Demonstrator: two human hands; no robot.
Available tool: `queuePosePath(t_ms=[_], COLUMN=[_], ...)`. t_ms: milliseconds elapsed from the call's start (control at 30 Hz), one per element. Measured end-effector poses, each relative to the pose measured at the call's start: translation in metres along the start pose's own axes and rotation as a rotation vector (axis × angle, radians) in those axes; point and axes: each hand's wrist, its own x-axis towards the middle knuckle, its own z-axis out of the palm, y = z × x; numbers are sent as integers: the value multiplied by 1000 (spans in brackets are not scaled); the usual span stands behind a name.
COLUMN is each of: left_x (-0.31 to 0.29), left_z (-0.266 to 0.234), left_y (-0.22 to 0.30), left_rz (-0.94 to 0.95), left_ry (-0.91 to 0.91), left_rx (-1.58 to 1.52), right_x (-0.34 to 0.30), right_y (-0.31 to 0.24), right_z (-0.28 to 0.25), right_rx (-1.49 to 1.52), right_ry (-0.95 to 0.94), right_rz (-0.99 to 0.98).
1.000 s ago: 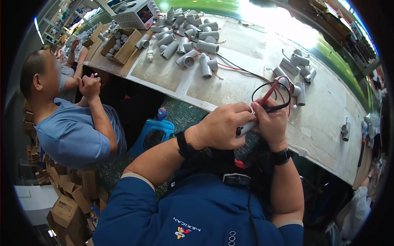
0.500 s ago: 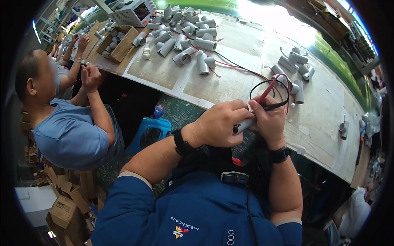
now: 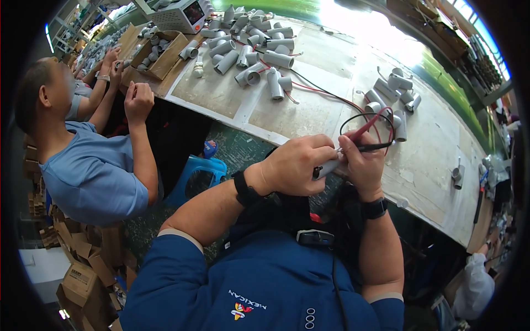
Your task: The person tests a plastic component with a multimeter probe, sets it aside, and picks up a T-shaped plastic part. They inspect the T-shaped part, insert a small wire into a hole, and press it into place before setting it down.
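Observation:
My left hand is closed around a grey plastic tube with a dark end, held in front of my body near the table's edge. My right hand pinches a red test probe and a black test probe together. Their tips point at the tube's end by my left fingers; whether they touch a contact there is hidden. Thin red and black leads loop from the probes and run back across the table to the left.
Many grey tubes with wires are heaped at the back left of the table. A smaller cluster lies right, one tube farther right. An instrument with a screen and a cardboard box stand left, beside a co-worker.
My hands keep almost the same hold, with the probes shifted slightly at the tube. On the left, the co-worker's near hand has moved a little to the right.

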Motion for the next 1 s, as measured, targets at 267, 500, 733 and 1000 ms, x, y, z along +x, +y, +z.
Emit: queuePosePath(t_ms=[267,500,733,1000], left_x=[-41,-75,58,189], left_z=[-73,-136,-73,30], left_y=[-66,-174,-60,-26], left_rz=[-169,-532,-181,-104], left_ry=[618,732,391,-157], left_rx=[541,831,501,616], right_x=[-25,-38,-40,-41], right_y=[3,0,7,9], right_z=[-42,-61,-65,-63], right_rx=[158,240,171,194], right_ry=[277,371,314,294], right_rz=[-156,-100,-87,-65])
